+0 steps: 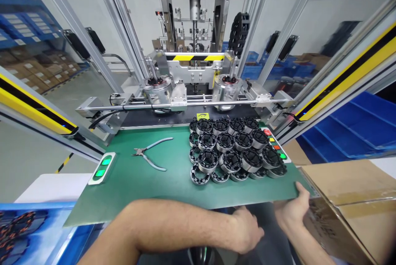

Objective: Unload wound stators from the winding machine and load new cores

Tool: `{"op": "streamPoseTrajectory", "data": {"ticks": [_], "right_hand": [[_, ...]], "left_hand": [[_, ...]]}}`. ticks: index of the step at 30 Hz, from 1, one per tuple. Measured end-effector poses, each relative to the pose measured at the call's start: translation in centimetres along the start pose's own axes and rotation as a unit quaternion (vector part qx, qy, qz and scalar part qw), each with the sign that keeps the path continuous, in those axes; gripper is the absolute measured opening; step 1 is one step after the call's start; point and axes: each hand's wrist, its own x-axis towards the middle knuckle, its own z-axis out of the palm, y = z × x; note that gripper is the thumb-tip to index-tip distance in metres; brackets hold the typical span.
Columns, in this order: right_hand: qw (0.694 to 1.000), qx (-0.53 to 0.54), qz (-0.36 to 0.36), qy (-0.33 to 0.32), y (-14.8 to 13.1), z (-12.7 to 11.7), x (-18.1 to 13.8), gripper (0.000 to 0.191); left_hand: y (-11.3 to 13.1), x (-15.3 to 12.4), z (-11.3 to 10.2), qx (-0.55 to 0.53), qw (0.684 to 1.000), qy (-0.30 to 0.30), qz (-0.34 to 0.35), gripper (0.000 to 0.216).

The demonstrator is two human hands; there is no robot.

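My left hand (247, 230) is below the front edge of the green-topped workbench (148, 193), its forearm stretched across from the left. Its fingers are curled, and whatever they may hold is hidden. At the bench's front right corner, my right hand (292, 209) has its thumb over the edge and its other fingers out of sight underneath. Ring-shaped motor stators (208, 161), silver outside with black slotted insulation, stand stacked in rows on the mat near both hands. To their left lie diagonal cutters (150, 154) with blue-grey handles, spread apart.
Behind the bench stands a press with two metal cylinder fixtures (159, 92). Button panels (102, 168) sit at both sides. A cardboard box (349, 199) is at the right, a blue bin (58, 232) at the lower left. Yellow-black framed posts (34, 102) flank the bench.
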Motion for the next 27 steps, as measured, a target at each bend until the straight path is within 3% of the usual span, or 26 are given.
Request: {"op": "streamPoseTrajectory", "data": {"ticks": [4,17,27], "right_hand": [[1.000,0.005,-0.001,0.013,-0.1,0.0,-0.1,0.042],[1.000,0.015,0.003,0.010,-0.1,0.1,-0.1,0.037],[1.000,0.000,-0.005,0.003,0.0,0.1,-0.1,0.038]], "left_hand": [[0.0,-0.1,-0.3,0.008,1.000,-0.027,0.006,0.065],[0.1,-0.3,-0.6,0.009,1.000,-0.011,-0.003,0.060],[0.3,-1.0,-2.0,0.016,0.998,-0.060,0.005,0.066]]}}
